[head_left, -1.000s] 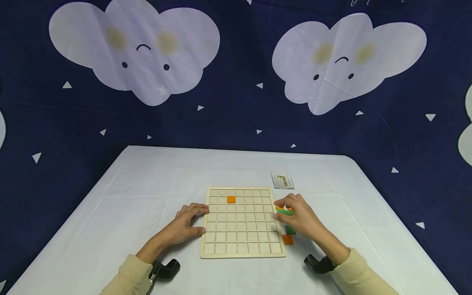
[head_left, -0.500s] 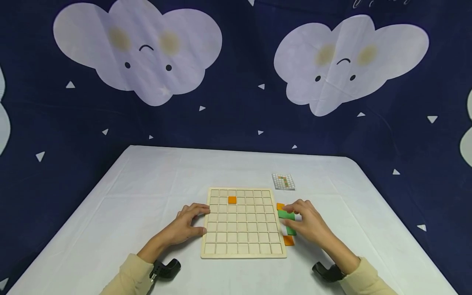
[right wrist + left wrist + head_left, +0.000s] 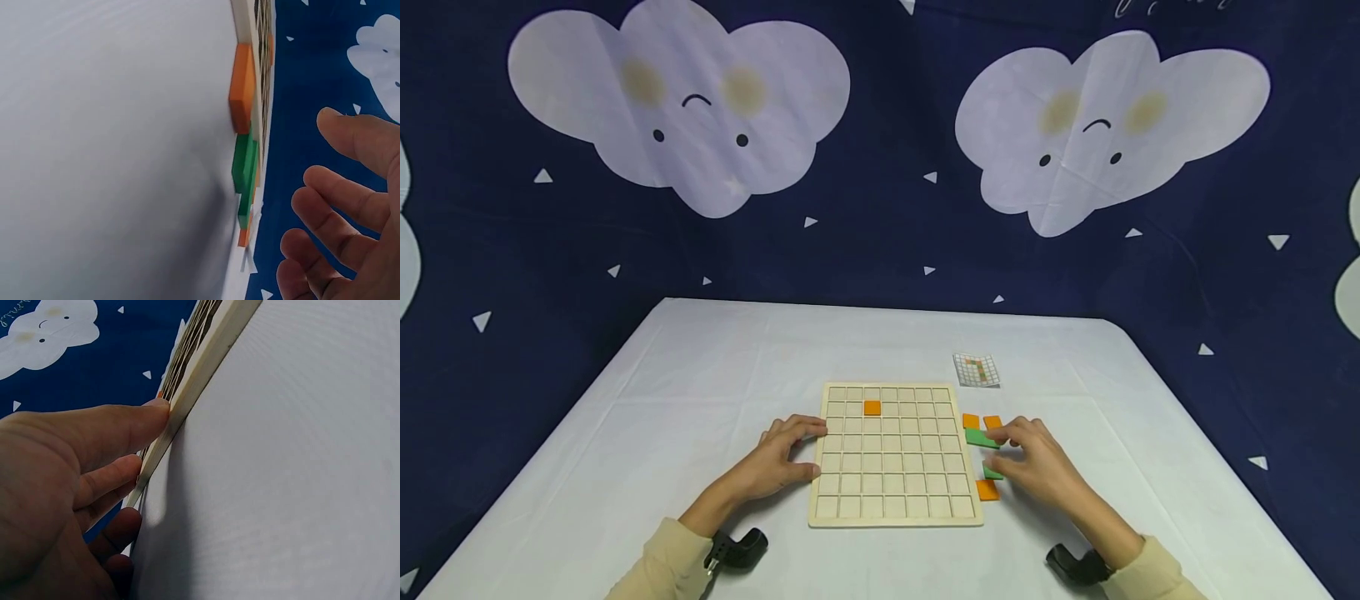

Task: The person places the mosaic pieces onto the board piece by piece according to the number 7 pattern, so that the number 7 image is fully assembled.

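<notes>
A pale wooden grid board (image 3: pixel 882 483) lies on the table with one orange square tile (image 3: pixel 872 407) in its second row. My left hand (image 3: pixel 771 462) rests at the board's left edge, its thumb (image 3: pixel 147 422) and fingertips against the rim. Right of the board, my right hand (image 3: pixel 1039 463) hovers over loose tiles with thumb and fingers apart. A long green tile (image 3: pixel 981 438) reaches under its fingertips. A smaller green piece (image 3: pixel 992 472) and an orange tile (image 3: pixel 988 490) sit nearer me. In the right wrist view nothing lies between thumb and fingers.
Two more orange tiles, one left (image 3: pixel 971 421) and one right (image 3: pixel 992 422), lie just beyond the long green one. Behind the board's right corner is a small printed grid card (image 3: pixel 977 371). A white cloth (image 3: pixel 737 350) covers the table; a dark blue cloud-patterned curtain (image 3: pixel 880 250) hangs behind.
My right hand has drawn right and slightly toward me from the board's right edge, uncovering more of the tiles. The left hand stays at the board's left edge.
</notes>
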A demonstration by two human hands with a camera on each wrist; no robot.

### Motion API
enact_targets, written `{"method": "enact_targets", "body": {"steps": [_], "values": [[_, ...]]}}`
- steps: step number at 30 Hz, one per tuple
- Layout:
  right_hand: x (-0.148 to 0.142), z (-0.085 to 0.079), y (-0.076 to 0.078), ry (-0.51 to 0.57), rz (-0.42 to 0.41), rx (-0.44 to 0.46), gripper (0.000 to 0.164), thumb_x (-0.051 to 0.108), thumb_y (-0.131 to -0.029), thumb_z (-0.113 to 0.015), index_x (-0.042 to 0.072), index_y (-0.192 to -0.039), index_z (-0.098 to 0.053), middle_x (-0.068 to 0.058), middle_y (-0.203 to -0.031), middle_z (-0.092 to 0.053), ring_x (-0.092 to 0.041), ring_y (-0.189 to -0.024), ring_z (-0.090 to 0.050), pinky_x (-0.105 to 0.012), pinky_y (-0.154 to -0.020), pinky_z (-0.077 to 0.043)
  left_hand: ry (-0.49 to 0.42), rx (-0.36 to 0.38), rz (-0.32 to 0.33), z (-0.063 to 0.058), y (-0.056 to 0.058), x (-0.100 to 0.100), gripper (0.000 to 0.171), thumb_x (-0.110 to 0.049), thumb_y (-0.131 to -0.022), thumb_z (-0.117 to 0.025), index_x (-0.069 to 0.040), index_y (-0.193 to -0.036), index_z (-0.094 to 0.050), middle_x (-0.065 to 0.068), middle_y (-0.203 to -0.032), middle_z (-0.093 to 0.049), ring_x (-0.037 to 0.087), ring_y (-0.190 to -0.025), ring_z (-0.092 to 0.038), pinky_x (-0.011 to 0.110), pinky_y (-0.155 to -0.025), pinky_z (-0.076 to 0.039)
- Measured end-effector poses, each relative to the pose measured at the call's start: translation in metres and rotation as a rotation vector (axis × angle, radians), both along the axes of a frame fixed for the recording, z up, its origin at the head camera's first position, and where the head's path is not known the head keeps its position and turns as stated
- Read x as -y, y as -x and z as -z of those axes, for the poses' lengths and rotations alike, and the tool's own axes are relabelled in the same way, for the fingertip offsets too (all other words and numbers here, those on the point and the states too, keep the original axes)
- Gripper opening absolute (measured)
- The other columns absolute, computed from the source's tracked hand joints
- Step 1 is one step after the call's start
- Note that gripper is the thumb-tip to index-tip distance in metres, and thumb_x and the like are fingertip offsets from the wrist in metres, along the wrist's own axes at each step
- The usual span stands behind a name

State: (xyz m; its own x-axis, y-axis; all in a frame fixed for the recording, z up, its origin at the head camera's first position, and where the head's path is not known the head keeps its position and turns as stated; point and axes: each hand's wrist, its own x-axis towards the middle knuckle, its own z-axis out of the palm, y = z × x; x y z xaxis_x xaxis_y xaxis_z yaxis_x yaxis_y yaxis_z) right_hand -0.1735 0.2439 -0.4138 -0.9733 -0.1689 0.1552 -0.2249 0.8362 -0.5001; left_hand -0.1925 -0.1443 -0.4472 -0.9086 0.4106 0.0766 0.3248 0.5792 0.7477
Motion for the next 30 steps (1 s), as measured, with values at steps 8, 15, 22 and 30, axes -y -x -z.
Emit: {"method": "enact_targets", "body": {"steps": [8, 15, 22, 30], "values": [[-0.006, 0.003, -0.002, -0.019, 0.004, 0.010, 0.035, 0.027, -0.075, -0.077, 0.016, -0.107, -0.070, 0.004, -0.096, -0.062, -0.014, -0.090, -0.045, -0.028, -0.075, -0.037, 0.000, 0.003, -0.003, 0.000, 0.000, 0.000, 0.051, -0.017, -0.077, -0.074, -0.013, -0.125, -0.058, 0.002, -0.139, -0.048, 0.015, -0.108, -0.038, 0.041, -0.093, -0.023], [-0.010, 0.005, -0.003, -0.036, 0.007, 0.019, 0.033, 0.029, -0.075, -0.077, 0.016, -0.104, -0.070, 0.005, -0.094, -0.060, -0.014, -0.090, -0.044, -0.028, -0.074, -0.037, 0.004, -0.004, -0.003, 0.000, 0.001, 0.000, 0.051, -0.018, -0.077, -0.074, -0.013, -0.125, -0.058, 0.001, -0.139, -0.048, 0.015, -0.108, -0.038, 0.039, -0.092, -0.024], [-0.012, 0.009, -0.005, -0.040, 0.008, 0.046, 0.033, 0.025, -0.074, -0.078, 0.016, -0.104, -0.070, 0.006, -0.094, -0.060, -0.012, -0.091, -0.044, -0.028, -0.075, -0.037, -0.001, -0.008, 0.009, -0.001, 0.001, 0.001, 0.051, -0.017, -0.078, -0.074, -0.012, -0.125, -0.058, 0.002, -0.139, -0.048, 0.016, -0.106, -0.039, 0.039, -0.091, -0.023], [-0.013, 0.013, -0.006, -0.057, 0.016, 0.082, 0.034, 0.027, -0.072, -0.079, 0.016, -0.104, -0.071, 0.006, -0.096, -0.061, -0.012, -0.092, -0.045, -0.031, -0.079, -0.039, 0.005, -0.007, 0.006, 0.000, 0.001, 0.001, 0.051, -0.017, -0.078, -0.075, -0.013, -0.125, -0.058, 0.001, -0.139, -0.048, 0.015, -0.107, -0.039, 0.039, -0.091, -0.023]]}}
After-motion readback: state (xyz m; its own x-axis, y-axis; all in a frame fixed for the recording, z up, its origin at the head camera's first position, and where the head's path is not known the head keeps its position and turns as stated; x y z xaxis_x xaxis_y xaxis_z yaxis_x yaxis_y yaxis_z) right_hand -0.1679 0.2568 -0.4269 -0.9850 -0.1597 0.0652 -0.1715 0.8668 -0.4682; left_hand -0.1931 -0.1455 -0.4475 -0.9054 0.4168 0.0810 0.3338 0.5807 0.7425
